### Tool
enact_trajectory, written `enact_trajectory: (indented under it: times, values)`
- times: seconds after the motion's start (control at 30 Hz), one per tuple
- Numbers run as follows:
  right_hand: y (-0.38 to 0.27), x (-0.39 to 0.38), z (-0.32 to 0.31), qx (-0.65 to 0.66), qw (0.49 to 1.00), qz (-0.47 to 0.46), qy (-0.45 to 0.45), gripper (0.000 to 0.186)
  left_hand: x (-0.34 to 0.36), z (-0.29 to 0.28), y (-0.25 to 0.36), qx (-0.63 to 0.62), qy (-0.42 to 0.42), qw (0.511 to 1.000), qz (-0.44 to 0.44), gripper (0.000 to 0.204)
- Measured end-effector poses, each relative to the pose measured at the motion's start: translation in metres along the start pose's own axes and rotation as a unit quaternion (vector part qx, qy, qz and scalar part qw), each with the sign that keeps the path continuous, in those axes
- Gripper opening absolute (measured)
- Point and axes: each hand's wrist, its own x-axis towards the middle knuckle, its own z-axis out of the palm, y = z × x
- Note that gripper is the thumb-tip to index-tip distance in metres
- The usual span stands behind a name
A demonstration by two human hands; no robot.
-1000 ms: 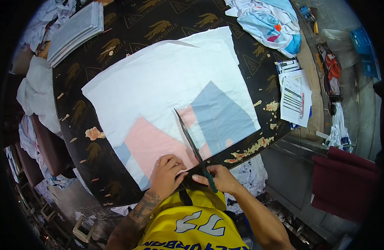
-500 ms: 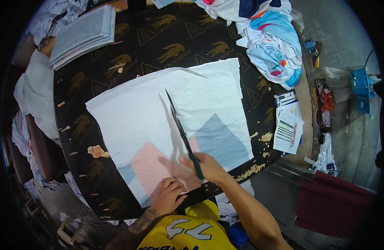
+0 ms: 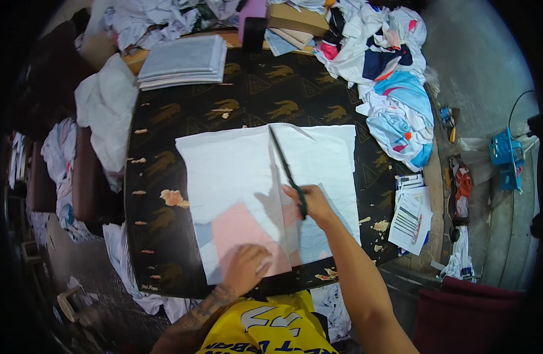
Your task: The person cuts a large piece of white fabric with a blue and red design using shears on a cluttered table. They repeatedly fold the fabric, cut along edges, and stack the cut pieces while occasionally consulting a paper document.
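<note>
A white cloth with pink and blue-grey shapes showing along its near part lies on a black table. My right hand is closed round the dark green handles of a pair of long scissors. Their dark blades slant up over the cloth, the tip at its far edge. Below the scissors a straight line like a cut runs to the near edge, with the right part slightly shifted. My left hand rests on the pink area by the near edge, fingers spread over the cloth and a little blurred.
The black table has chipped patches. At its far left sits a folded grey-white stack. Heaped printed fabric covers the far right corner, with paper sheets below it. A blue plastic basket is beyond the right side.
The scissors and my right hand have moved farther up the cloth, bringing the tip to the far edge. My left hand has shifted on the pink area. The whole view has also shifted.
</note>
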Motion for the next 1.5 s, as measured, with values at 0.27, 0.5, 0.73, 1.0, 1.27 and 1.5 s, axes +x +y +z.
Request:
enact_trajectory:
  times: [0.27, 0.5, 0.73, 1.0, 1.27, 1.5]
  values:
    - [0.146, -0.162, -0.144, -0.386, 0.861, -0.098, 0.316, 0.043, 0.147, -0.109, -0.085, 0.322, 0.177, 0.927, -0.079, 0.038]
    - [0.217, -0.205, -0.206, -0.405, 0.847, -0.028, 0.344, 0.032, 0.135, -0.075, -0.06, 0.309, 0.326, 0.893, -0.023, 0.052]
    - [0.211, -0.213, -0.204, -0.334, 0.866, -0.088, 0.36, 0.031, -0.025, 0.036, -0.014, 0.364, 0.239, 0.86, -0.267, 0.072]
    - [0.141, -0.2, -0.038, -0.18, 0.971, -0.155, -0.032, 0.029, -0.047, -0.037, -0.029, 0.256, 0.384, 0.875, -0.147, 0.053]
    - [0.152, -0.194, 0.098, -0.371, 0.913, -0.161, 0.058, 0.035, 0.085, -0.144, -0.103, 0.326, 0.136, 0.935, -0.041, 0.031]
    - [0.144, -0.194, 0.1, -0.317, 0.944, -0.027, 0.091, 0.031, 0.129, -0.148, -0.109, 0.382, 0.198, 0.901, 0.06, 0.053]
